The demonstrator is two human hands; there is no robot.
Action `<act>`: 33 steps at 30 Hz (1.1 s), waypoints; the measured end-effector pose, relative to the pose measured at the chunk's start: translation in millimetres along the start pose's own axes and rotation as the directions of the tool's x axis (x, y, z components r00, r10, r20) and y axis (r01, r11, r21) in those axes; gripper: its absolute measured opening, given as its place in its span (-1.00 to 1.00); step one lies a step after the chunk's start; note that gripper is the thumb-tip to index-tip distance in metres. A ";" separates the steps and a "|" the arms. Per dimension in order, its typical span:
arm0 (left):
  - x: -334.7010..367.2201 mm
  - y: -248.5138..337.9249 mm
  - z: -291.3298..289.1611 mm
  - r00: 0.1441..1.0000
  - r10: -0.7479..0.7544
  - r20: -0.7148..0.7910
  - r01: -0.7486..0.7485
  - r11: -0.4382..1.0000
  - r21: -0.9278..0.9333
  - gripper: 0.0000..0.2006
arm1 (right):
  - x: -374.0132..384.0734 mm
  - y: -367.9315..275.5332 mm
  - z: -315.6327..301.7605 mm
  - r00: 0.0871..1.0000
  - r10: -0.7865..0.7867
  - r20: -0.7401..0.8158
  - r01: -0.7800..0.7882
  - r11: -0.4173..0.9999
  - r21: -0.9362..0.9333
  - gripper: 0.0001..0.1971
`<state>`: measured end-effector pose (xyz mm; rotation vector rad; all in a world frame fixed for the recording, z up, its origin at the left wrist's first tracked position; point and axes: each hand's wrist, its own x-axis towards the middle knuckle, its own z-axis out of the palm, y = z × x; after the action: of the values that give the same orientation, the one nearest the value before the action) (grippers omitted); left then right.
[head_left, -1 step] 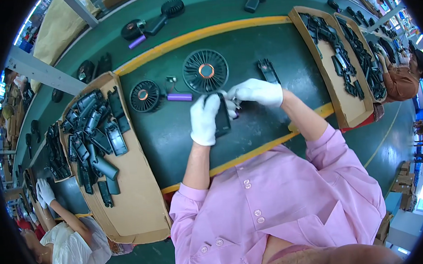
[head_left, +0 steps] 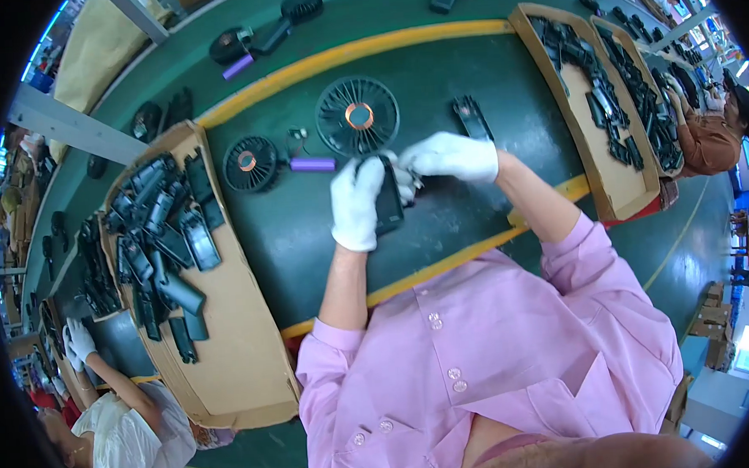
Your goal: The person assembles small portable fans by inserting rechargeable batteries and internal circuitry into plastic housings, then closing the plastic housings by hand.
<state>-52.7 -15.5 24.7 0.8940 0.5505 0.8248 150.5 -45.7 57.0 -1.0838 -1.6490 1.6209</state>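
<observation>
In a white glove, my left hand [head_left: 358,203] is wrapped round a dark plastic handle shell [head_left: 389,203], held upright above the green bench. My right hand [head_left: 453,158], gloved too, has its fingers pinched together at the shell's right side. Something small and shiny shows at those fingertips, too small to name. Beyond my hands lies a large round black fan head [head_left: 357,116] with a copper-coloured ring. A smaller fan head [head_left: 250,163] lies to its left. Between them sit a purple cylindrical battery [head_left: 312,164] and a small wired part [head_left: 298,134]. Another black shell [head_left: 472,119] rests beyond my right hand.
At the left, a cardboard tray [head_left: 233,373] holds a pile of black shells. More trays [head_left: 634,199] of black parts stand at the right. Past the yellow edge strip [head_left: 365,48], fan assemblies [head_left: 275,37] lie on a green belt. Co-workers sit at both sides.
The bench and its parts appear shifted slightly up and left in the picture. Both hands keep nearly the same pose around the shell.
</observation>
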 end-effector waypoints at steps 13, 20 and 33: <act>-4.1 3.2 5.1 0.998 0.055 -0.028 -0.052 0.993 0.103 -0.67 | -6.0 -15.1 19.0 0.940 0.212 -0.268 -0.285 0.919 -0.274 -0.59; -0.6 -1.3 -3.5 0.997 0.073 0.013 -0.072 0.996 -0.054 -0.63 | -8.8 -5.5 32.4 0.937 -0.040 -0.348 -0.110 0.909 -0.401 -0.58; 9.7 -21.5 0.3 0.977 0.005 -0.211 -0.034 0.990 -0.134 -0.65 | -5.5 20.3 50.9 0.833 -0.316 -0.453 -0.189 0.607 -0.772 -0.78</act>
<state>-38.5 -15.6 5.8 0.6908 0.6621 0.9706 112.9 -78.0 33.0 -1.6840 -1.9590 0.3133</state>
